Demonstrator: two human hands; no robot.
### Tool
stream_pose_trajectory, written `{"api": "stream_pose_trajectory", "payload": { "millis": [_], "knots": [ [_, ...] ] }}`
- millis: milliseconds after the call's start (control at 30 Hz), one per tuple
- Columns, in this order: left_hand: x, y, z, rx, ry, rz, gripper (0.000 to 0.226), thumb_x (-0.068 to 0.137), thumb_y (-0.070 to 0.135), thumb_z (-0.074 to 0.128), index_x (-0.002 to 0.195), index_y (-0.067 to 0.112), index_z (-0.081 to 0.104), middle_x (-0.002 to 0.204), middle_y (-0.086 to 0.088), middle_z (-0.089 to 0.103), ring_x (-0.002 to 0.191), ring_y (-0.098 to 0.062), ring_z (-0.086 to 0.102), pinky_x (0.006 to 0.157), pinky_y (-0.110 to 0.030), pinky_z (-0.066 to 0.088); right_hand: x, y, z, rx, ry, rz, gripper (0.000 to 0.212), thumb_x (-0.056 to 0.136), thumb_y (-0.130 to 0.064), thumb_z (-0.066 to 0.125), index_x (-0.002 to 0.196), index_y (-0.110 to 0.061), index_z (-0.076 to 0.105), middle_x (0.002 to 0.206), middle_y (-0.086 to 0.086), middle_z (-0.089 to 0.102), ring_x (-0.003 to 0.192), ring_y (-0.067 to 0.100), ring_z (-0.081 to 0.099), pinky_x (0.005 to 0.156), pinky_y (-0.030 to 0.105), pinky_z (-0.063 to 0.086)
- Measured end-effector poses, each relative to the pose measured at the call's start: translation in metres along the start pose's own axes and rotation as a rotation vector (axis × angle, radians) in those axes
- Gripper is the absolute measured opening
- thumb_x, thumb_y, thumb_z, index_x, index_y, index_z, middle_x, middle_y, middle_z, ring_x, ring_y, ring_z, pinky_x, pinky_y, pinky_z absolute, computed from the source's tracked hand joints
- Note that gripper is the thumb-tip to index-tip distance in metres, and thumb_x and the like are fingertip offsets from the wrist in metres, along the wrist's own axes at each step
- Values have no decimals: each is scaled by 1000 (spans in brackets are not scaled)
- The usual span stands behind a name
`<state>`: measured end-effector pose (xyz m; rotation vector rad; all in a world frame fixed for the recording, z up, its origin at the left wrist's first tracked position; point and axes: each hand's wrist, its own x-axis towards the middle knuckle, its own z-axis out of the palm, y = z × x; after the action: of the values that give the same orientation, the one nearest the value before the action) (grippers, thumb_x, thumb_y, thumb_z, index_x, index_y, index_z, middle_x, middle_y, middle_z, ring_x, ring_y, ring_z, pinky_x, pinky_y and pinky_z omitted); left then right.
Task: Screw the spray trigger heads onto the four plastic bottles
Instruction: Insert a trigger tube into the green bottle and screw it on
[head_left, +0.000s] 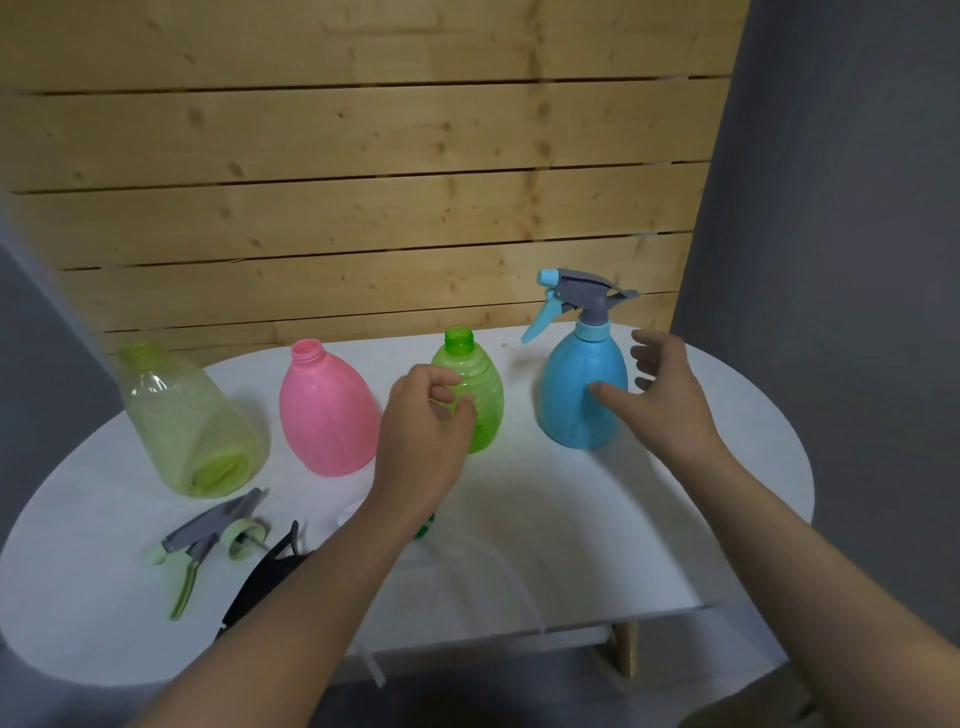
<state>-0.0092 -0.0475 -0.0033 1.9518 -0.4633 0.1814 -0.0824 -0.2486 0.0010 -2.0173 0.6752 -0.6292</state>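
Note:
Four bottles stand in a row on the white table (571, 519). A pale yellow-green bottle (189, 423) is at the left, then a pink bottle (327, 410) and a bright green ribbed bottle (480, 384); all three have bare necks. The blue bottle (582, 395) at the right carries a grey and blue trigger head (576, 299). My left hand (421, 447) hovers in front of the green bottle, fingers loosely curled, holding nothing. My right hand (660, 384) is spread just right of the blue bottle, apart from it. A grey and pale green trigger head (213, 535) lies loose at the front left.
A black trigger head (270, 566) lies beside my left forearm, partly hidden. A small green part (423, 530) peeks out under my left wrist. A wooden slat wall stands behind the table. The table's front edge is near, with a wooden leg (626, 649) below it.

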Motion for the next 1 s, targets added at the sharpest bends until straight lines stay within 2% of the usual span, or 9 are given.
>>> {"api": "stream_pose_trajectory", "payload": {
  "millis": [100,233,367,433,600,733,800,900,1000],
  "knots": [
    [3,4,3,74,123,37,32,79,17,65,107,10,52,101,-3,44,96,-23,49,85,-38,44,-14,-3,-2,63,88,-25,47,74,-15,74,114,-15,49,106,2,55,94,16,54,77,24,45],
    [7,4,11,108,75,-40,71,76,31,71,134,11,35,133,-12,36,126,-30,35,106,-44,33,-23,-7,-2,166,24,-24,28,78,-13,71,102,-17,56,91,-1,61,75,4,55,63,6,43],
    [16,-3,20,97,-52,-129,99,72,40,74,147,15,14,151,-10,25,137,-29,26,111,-48,26,-26,-13,2,215,-59,14,25,80,-14,70,103,-16,60,92,5,64,78,12,59,76,22,51],
    [19,-6,23,77,-88,-144,97,72,35,75,146,16,15,149,-10,30,135,-29,31,109,-51,29,-28,-16,5,227,-101,32,24,80,-14,70,103,-15,61,89,7,64,77,14,59,80,31,52],
    [19,-6,21,49,-62,-90,75,69,25,77,132,18,38,130,-8,45,117,-27,47,99,-47,41,-34,-21,11,211,-244,24,30,80,-15,71,108,-14,61,83,1,66,74,13,60,84,34,51],
    [13,5,1,-158,-104,-117,60,69,30,78,118,30,44,113,9,57,100,-9,58,76,-24,48,-40,-24,14,101,-352,-67,49,76,-24,76,121,-23,56,109,1,59,90,14,60,79,20,47],
    [4,9,-14,-262,-212,-175,57,69,36,77,117,32,47,110,17,59,93,0,61,68,-17,48,-44,-26,16,85,-412,-115,59,73,-26,77,126,-27,52,116,-2,57,102,13,58,86,22,48],
    [-10,8,-34,-363,-358,-211,60,69,37,77,122,26,50,116,11,61,90,3,65,68,-15,53,-50,-31,21,127,-555,-176,65,71,-28,78,129,-29,48,122,-3,59,110,10,58,94,29,50],
    [-21,6,-50,-431,-439,-241,67,65,37,74,125,21,51,122,2,62,106,-10,64,86,-29,55,-59,-35,27,196,-709,-167,77,61,-39,77,131,-31,45,120,-6,63,106,5,62,90,26,52]
  ]
}}
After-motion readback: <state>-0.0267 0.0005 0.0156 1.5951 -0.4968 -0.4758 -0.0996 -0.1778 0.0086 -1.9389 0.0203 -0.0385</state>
